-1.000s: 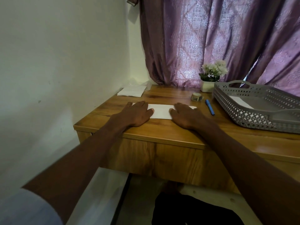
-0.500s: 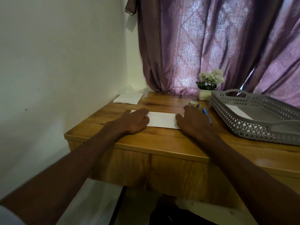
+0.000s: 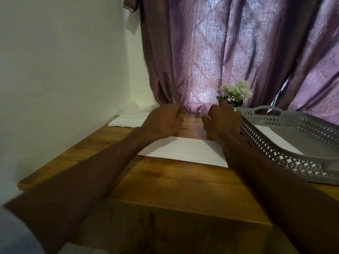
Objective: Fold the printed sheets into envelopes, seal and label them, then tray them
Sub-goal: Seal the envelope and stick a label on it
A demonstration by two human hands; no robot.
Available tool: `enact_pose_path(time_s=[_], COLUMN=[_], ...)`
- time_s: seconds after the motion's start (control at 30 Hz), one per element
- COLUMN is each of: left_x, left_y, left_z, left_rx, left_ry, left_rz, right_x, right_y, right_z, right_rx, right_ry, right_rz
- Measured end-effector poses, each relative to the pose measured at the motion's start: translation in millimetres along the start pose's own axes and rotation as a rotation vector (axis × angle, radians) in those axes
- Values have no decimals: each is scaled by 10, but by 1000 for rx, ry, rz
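Note:
A white folded sheet (image 3: 183, 153) lies flat on the wooden desk (image 3: 174, 182), in front of me. Both my hands hover beyond its far edge, lifted off it. My left hand (image 3: 163, 121) is loosely curled and blurred, with nothing visible in it. Beside the tray's near corner, my right hand (image 3: 222, 121) has its thumb spread and holds nothing I can see. The grey perforated tray (image 3: 286, 158) stands at the right with a white sheet (image 3: 275, 138) lying inside. The tape roll and pen are hidden behind my right hand.
A stack of white papers (image 3: 128, 119) lies at the desk's back left corner by the white wall. A small pot of white flowers (image 3: 235, 93) stands behind my right hand. A purple curtain (image 3: 229, 52) hangs along the back.
Both hands have lifted off the folded sheet and moved forward toward the back of the desk. The camera has come closer and lower over the desk.

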State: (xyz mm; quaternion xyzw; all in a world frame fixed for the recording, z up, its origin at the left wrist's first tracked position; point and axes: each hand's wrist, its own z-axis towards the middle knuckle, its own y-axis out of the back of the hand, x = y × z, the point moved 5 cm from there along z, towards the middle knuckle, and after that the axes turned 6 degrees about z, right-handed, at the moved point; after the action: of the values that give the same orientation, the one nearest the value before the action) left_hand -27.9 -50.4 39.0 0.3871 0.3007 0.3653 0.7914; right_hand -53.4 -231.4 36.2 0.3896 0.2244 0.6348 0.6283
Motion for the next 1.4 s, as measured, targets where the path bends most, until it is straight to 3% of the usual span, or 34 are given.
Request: enact_pose_path(time_s=[0.17, 0.37, 0.57, 0.8, 1.03, 1.17, 1.4], left_x=[-44, 49, -131, -128, -14, 177, 307], left_y=[-349, -449, -413, -393, -346, -316, -262], left_z=[254, 173, 4, -22, 50, 142, 157], left_rx=[-49, -44, 146, 216, 42, -53, -49], left_ry=[36, -63, -263, -222, -104, 120, 403], left_rz=[-4, -134, -184, -203, -326, -450, -807], right_x=[-101, -154, -130, -152, -105, -44, 41], right_y=[-153, -180, -146, -100, -133, -99, -162], right_z=[35, 59, 5, -37, -14, -20, -17], right_rx=[-36, -22, -6, 6, -24, -43, 77], right_ry=[46, 24, 30, 20, 77, 130, 137], right_rz=[-53, -83, -79, -80, 42, 296, 689])
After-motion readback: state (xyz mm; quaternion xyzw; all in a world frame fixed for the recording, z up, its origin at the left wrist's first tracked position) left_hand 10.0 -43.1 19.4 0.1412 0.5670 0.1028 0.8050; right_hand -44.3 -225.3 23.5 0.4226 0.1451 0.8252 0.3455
